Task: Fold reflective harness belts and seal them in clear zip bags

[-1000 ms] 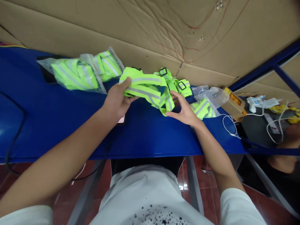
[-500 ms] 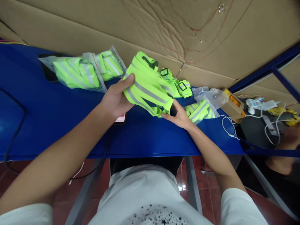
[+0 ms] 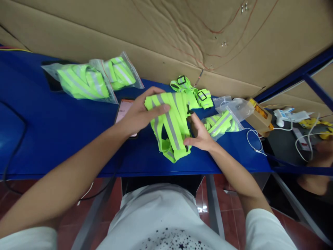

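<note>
A bundle of neon yellow straps [image 3: 170, 125] with grey reflective stripes hangs between my two hands above the blue table. My left hand [image 3: 144, 111] grips its upper left part, thumb on top. At the bundle's right edge my right hand [image 3: 200, 133] holds it near a black buckle, its fingers partly hidden behind the straps. Behind the bundle lie more yellow straps [image 3: 191, 93] with black buckles. A phone [image 3: 124, 110] with a lit screen rests partly under my left hand.
Two clear bags of yellow straps [image 3: 84, 81] [image 3: 121, 73] lie at the back left. Another bagged set [image 3: 221, 123], a cardboard box [image 3: 260, 116] and white cable [image 3: 253, 140] are at right. Another person's arm [image 3: 321, 163] shows at the far right.
The strap bundle has come down and turned, its straps now pointing toward me. My left hand has moved right along with it, uncovering more of the phone. My right hand has lowered slightly.
</note>
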A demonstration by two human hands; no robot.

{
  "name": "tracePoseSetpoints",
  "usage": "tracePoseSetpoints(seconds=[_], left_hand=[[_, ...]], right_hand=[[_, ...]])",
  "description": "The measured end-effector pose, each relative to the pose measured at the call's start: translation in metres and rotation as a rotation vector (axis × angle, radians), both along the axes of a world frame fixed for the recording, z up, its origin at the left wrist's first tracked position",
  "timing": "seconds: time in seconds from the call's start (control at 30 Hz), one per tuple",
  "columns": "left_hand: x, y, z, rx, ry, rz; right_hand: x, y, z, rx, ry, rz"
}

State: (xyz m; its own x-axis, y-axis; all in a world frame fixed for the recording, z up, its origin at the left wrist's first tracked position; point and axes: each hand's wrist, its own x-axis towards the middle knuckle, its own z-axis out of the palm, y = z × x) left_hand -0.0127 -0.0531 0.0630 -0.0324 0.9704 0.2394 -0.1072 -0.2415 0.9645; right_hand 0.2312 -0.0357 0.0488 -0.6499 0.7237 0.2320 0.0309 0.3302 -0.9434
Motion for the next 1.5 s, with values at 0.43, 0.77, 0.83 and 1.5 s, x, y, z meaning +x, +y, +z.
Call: tracePoseSetpoints(seconds=[0.43, 0.77, 0.83, 1.5], left_hand=[[0.027, -0.023, -0.017, 0.578, 0.755, 0.383], [0.038, -0.026, -0.003, 0.003, 0.187, 0.187], [0.04, -0.023, -0.002, -0.17, -0.024, 0.105], [0.041, -0.022, -0.015, 0.107, 0.267, 0.226]], right_hand=[[-0.014, -0.013, 0.009, -0.569, -0.042, 0.119], [-0.024, -0.016, 0.011, -0.809, 0.038, 0.237], [-0.016, -0.008, 0.014, -0.86, -0.02, 0.242], [-0.012, -0.007, 0.02, -0.788, -0.163, 0.315]])
